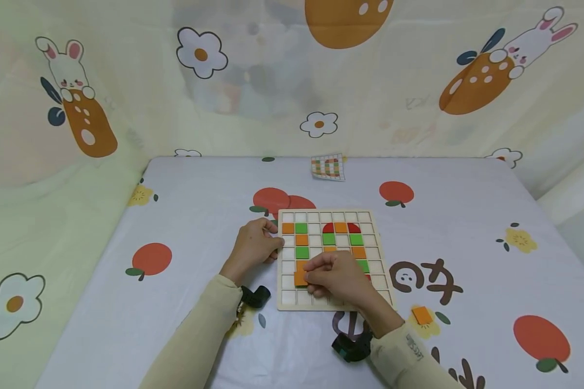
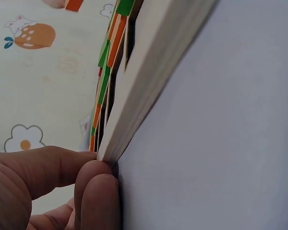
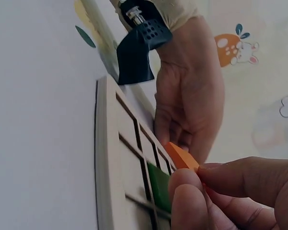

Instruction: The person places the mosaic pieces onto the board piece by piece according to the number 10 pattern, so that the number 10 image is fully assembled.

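A pale wooden grid board (image 1: 288, 297) lies on the table, with orange, green and red tiles in some of its cells. At its left edge, my left hand (image 1: 255, 244) pinches the rim (image 2: 127, 112) between thumb and fingers. My right hand (image 1: 339, 276) reaches over the lower part of the board and pinches an orange square tile (image 1: 299, 279) between thumb and fingertips. In the right wrist view that orange tile (image 3: 183, 157) is tilted, close over the grid and beside a green tile (image 3: 158, 186). Some cells under the right hand are hidden.
A loose orange tile (image 1: 422, 315) lies on the table right of the board. Toward the back edge stands a small card (image 1: 328, 167) printted with a coloured grid pattern. Dark wrist cameras (image 1: 352, 347) sit on both wrists. A patterned curtain (image 1: 257, 92) hangs behind the table.
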A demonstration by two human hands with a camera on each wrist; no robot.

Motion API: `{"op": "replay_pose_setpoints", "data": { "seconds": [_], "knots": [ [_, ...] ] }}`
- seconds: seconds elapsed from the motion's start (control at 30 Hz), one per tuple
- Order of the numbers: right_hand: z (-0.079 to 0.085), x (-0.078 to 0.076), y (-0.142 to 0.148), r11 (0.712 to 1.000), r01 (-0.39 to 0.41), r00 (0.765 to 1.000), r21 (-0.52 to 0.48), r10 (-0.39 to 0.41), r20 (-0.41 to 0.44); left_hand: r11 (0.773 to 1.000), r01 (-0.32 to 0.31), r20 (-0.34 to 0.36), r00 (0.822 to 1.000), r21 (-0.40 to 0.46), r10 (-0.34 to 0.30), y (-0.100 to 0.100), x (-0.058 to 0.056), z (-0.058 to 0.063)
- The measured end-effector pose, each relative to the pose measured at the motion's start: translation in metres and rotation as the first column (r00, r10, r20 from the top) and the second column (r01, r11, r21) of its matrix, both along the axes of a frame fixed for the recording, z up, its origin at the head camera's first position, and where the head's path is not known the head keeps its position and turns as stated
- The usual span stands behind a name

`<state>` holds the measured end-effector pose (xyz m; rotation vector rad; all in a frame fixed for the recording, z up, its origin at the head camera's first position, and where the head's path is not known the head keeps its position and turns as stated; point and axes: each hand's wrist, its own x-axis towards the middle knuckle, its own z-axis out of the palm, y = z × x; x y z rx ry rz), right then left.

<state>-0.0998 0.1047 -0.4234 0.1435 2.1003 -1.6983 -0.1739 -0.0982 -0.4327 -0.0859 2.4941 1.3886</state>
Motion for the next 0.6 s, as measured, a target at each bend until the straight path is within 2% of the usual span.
{"op": "replay_pose_setpoints", "data": {
  "seconds": [0.23, 0.6],
  "knots": [
    [0.000, -0.004, -0.014, 1.000, -0.018, 1.000, -0.011, 0.017, -0.014, 1.000, 0.003, -0.002, 1.000, -0.008, -0.003, 0.000, 0.000, 0.000],
    [-0.001, -0.003, -0.026, 0.998, 0.008, 1.000, 0.062, -0.007, -0.025, 1.000, 0.007, -0.009, 1.000, -0.005, -0.007, 0.000, -0.001, -0.002]
  ]
}}
